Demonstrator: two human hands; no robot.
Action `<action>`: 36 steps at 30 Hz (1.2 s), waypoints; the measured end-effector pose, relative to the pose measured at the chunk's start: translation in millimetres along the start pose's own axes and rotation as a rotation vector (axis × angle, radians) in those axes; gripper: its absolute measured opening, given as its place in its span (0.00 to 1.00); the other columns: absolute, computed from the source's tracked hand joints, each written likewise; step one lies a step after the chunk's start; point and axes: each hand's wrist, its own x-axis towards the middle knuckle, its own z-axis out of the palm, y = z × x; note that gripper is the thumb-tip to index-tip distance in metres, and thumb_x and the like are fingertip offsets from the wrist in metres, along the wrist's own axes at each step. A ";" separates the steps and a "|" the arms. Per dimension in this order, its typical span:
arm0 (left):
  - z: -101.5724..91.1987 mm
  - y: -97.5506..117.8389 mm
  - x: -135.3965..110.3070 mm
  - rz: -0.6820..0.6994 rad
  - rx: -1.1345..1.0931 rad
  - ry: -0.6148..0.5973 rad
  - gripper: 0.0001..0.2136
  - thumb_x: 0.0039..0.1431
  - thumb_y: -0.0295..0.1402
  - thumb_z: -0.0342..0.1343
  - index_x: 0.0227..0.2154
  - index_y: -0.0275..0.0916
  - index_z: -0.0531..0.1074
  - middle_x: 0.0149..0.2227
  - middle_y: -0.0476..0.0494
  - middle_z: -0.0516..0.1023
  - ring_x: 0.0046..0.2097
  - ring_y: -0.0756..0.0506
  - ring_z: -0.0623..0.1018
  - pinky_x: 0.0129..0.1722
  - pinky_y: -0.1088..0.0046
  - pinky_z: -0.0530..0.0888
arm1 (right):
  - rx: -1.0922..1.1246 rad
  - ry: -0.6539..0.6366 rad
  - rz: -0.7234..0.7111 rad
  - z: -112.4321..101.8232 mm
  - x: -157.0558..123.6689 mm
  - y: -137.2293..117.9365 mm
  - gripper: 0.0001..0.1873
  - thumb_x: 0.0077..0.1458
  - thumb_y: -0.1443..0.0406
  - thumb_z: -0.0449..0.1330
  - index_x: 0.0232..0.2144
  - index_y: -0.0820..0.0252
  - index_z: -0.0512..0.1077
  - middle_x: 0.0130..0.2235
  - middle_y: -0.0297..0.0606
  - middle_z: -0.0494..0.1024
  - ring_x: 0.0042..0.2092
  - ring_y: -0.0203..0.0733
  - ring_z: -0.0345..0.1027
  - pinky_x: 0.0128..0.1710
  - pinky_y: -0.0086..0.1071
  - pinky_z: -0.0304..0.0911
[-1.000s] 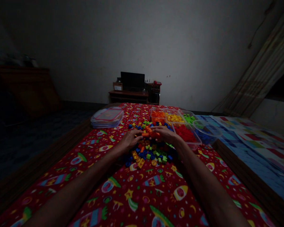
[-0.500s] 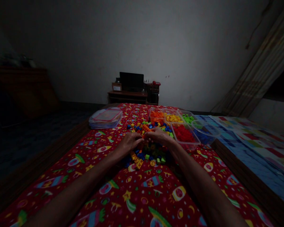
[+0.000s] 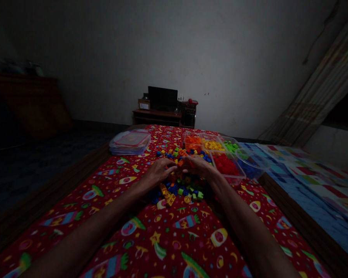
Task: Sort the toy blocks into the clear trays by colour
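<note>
A loose pile of toy building bricks [image 3: 174, 189] in blue, yellow, green and orange lies on the red patterned cloth, with both hands over its middle. My left hand [image 3: 158, 172] is at the pile's left side, thumb and fingers apart and nothing visible between them. Opposite it, my right hand [image 3: 199, 166] has its thumb and fingers around an orange building brick [image 3: 180, 163], partly hidden and dim. A small gap separates the fingertips of the two hands. More bricks show just beyond the fingers.
Right of the pile stand clear containers of sorted bricks: orange [image 3: 193, 142], yellow [image 3: 213, 145], green [image 3: 231, 146], red [image 3: 226, 164] and a round blue one [image 3: 253, 164]. Stacked lids [image 3: 130, 142] lie at the left edge. A quilted bed [image 3: 313, 170] adjoins the right side.
My hands, close together half a second ago, have drawn slightly apart. The left thumb and fingers have spread, and an orange brick now shows between the hands. The view has shifted slightly.
</note>
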 end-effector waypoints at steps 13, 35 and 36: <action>3.1 -38.8 4.2 -0.045 0.086 0.132 0.16 0.59 0.39 0.45 0.32 0.37 0.76 0.37 0.38 0.80 0.41 0.43 0.77 0.46 0.67 0.71 | -0.142 0.125 -0.076 -11.4 -4.2 -12.3 0.11 0.49 0.62 0.62 0.21 0.63 0.72 0.21 0.37 0.76 0.24 0.33 0.70 0.25 0.24 0.66; 15.2 -74.6 -19.1 -0.242 -0.107 0.112 0.29 0.64 0.49 0.31 0.52 0.35 0.67 0.51 0.36 0.73 0.53 0.41 0.71 0.55 0.61 0.65 | -1.412 0.354 -0.484 -26.4 0.9 -2.0 0.10 0.56 0.70 0.52 0.36 0.64 0.73 0.37 0.44 0.76 0.36 0.39 0.68 0.35 0.27 0.58; 15.8 -76.3 -18.9 -0.239 -0.104 0.111 0.28 0.64 0.49 0.32 0.52 0.35 0.67 0.50 0.36 0.73 0.52 0.41 0.71 0.55 0.61 0.66 | -1.335 0.381 -0.503 -28.1 4.3 -4.4 0.09 0.55 0.69 0.53 0.34 0.64 0.73 0.35 0.42 0.76 0.34 0.38 0.67 0.34 0.26 0.58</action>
